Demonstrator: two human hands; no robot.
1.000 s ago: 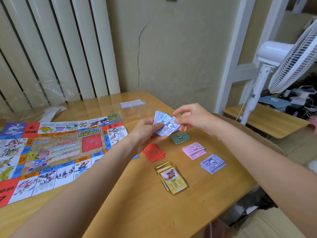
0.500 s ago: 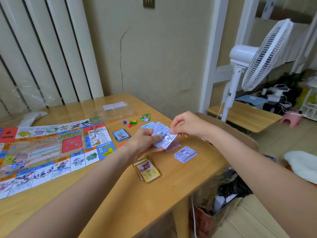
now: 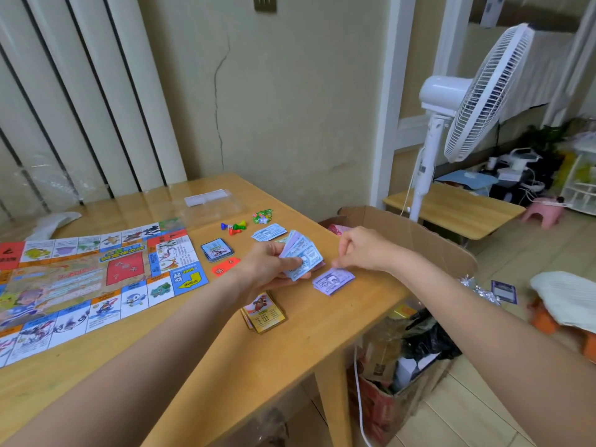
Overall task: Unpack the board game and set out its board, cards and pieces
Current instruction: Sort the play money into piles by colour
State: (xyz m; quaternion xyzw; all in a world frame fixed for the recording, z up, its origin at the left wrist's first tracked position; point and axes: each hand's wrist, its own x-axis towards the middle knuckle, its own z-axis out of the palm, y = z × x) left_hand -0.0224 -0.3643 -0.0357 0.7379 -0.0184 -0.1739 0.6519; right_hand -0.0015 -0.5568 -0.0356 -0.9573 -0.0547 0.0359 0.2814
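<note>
Fingers (image 3: 292, 262) of the left hand (image 3: 267, 269) are curled round a fanned wad of blue play money (image 3: 301, 256) at the centre of the frame, thumb on top; the wad hides whatever lies on the worktop (image 3: 225, 359) beneath it. The right hand (image 3: 364, 250) has its fingertips bent down to the far edge of a purple note pile (image 3: 333, 279) just right of the wad; whether they pinch a note or only touch it cannot be made out.

The game board (image 3: 90, 279) runs off the left edge of the frame, so its full extent is cut off. A red card (image 3: 225, 266) is half covered by the left wrist, and the yellow card stack (image 3: 263, 312) lies just below that forearm. Print on cards and notes is too small to read. Small coloured pawns (image 3: 233, 227) and a blue card deck (image 3: 217, 249) sit above the hands, with a single blue note (image 3: 269, 232) to their right. A cardboard box (image 3: 403, 233) stands past the worktop's right edge, its contents mostly hidden.

Compared with half a second ago, the right hand has left the wad and dropped to the purple pile, while the left keeps its grip on the blue notes.
</note>
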